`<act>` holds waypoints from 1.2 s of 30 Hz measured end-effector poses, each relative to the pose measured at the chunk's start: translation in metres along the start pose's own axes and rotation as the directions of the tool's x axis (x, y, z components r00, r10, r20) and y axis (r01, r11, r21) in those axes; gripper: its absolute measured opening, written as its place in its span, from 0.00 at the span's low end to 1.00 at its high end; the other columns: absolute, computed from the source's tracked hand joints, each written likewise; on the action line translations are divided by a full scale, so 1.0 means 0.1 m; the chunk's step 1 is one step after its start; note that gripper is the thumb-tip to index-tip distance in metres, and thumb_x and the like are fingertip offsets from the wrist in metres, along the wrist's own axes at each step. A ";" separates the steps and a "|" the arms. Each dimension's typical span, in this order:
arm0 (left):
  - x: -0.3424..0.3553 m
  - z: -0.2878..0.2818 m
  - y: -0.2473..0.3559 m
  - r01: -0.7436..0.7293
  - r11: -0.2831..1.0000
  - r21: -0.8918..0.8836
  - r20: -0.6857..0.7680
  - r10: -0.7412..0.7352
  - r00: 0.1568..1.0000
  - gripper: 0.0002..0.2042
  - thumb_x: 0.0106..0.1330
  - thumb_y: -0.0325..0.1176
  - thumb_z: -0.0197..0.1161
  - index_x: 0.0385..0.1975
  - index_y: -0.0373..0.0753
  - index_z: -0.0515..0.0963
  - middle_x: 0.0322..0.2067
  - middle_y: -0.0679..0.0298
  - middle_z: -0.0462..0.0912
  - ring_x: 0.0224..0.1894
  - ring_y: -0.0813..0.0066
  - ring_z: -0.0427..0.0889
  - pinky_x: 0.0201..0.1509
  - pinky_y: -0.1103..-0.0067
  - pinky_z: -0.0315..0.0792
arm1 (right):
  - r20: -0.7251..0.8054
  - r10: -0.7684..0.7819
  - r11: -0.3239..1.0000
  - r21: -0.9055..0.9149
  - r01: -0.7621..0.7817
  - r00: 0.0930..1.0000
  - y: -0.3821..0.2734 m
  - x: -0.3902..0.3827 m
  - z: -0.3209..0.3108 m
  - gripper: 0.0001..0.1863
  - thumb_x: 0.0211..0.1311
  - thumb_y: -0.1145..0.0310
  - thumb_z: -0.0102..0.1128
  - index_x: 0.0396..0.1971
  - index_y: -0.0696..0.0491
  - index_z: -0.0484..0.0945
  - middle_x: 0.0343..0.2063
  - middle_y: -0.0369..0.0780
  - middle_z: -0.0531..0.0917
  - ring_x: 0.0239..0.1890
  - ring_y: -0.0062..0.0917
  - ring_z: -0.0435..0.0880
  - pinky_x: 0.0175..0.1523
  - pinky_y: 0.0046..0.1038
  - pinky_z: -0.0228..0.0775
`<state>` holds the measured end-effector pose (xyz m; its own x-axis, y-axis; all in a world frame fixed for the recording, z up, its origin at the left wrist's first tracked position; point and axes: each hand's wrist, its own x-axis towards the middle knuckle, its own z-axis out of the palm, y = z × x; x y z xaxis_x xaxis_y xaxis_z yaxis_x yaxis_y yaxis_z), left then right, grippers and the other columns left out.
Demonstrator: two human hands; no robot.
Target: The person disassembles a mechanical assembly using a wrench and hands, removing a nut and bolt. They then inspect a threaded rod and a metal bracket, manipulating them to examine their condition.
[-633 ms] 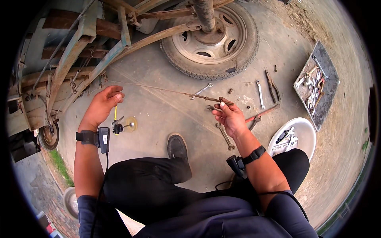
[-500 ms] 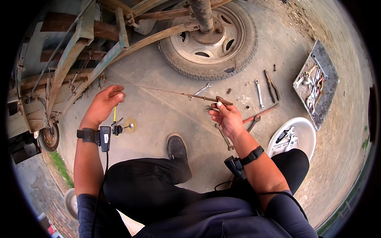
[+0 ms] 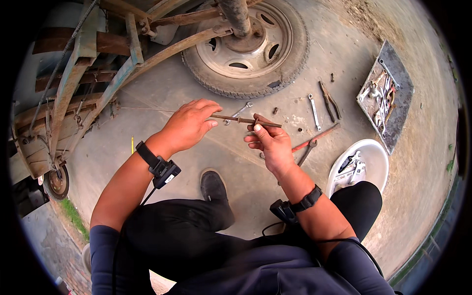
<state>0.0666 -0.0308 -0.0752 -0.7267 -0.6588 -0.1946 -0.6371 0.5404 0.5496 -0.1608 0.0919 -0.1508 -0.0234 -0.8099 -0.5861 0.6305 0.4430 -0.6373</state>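
Two points of support suit the rusty rod [image 3: 224, 118]: keep it in line with the thin wire [image 3: 147, 108] at left, without side load, so the coil spring [image 3: 244, 120] is unlikely to bind. The right hand [image 3: 276, 146] pinches the rod's right end between thumb and fingers. Its left part enters between the parted thumb and fingers of the left hand [image 3: 183, 127]; whether these grip it cannot be told. The spring lies between the hands, just left of the right fingers.

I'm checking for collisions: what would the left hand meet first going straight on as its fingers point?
Probably the right hand, which holds the rusty rod. The silver wrench shows nearer along that line, but it lies on the ground, apparently lower; depth is hard to judge.
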 end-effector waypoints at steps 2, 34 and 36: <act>0.08 0.07 0.02 -0.029 0.998 -0.050 0.006 0.029 1.000 0.16 0.70 0.32 0.61 0.57 0.38 0.77 0.55 0.56 0.79 0.55 0.53 0.79 0.61 0.65 0.72 | 0.013 -0.041 0.999 -0.007 0.041 0.999 -0.02 -0.05 0.04 0.23 0.73 0.69 0.62 0.64 0.58 0.75 0.44 0.42 0.86 0.36 0.25 0.89 0.39 0.23 0.83; 0.15 0.15 0.03 -0.085 0.947 -0.311 0.015 0.094 0.995 0.14 0.68 0.28 0.64 0.52 0.40 0.79 0.36 0.57 0.83 0.38 0.57 0.82 0.44 0.68 0.76 | 0.113 -0.159 0.977 -0.126 0.173 0.981 -0.02 -0.11 0.31 0.22 0.74 0.69 0.61 0.63 0.61 0.75 0.48 0.42 0.86 0.36 0.23 0.88 0.37 0.21 0.81; 0.15 0.10 0.11 -0.058 0.925 -0.376 0.011 0.067 0.998 0.17 0.66 0.27 0.65 0.55 0.41 0.78 0.38 0.57 0.82 0.38 0.57 0.82 0.44 0.69 0.77 | 0.118 -0.159 0.977 -0.121 0.173 0.980 -0.02 -0.12 0.31 0.22 0.74 0.69 0.61 0.63 0.61 0.75 0.48 0.41 0.86 0.36 0.22 0.88 0.37 0.21 0.80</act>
<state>0.0467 -0.0294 -0.0805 -0.7708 -0.6151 -0.1659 -0.4500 0.3413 0.8252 -0.1372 0.0890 -0.1269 -0.0317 -0.9097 -0.4142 0.5180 0.3394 -0.7852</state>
